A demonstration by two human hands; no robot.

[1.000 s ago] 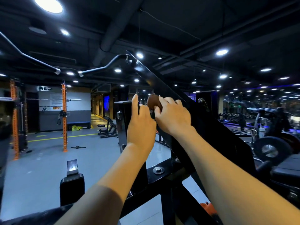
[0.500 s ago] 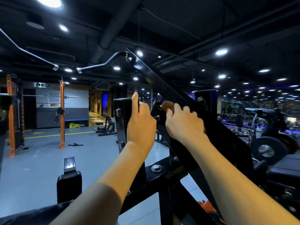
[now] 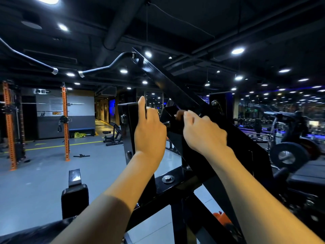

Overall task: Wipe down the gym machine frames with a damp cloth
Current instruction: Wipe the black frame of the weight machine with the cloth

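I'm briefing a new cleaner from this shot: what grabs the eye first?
Two bare forearms reach up mid-frame: the left hand grips a black upright plate, the right hand pinches a brown cloth against the slanted black frame beam. Orange rack posts stand out far left.

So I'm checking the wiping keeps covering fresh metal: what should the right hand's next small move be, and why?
Probably slide the brown cloth a little further down the slanted black beam. The right hand grips the cloth against the beam near the pivot bolt, while the left hand holds the upright post for support. The beam's lower stretch lies just below that hand.
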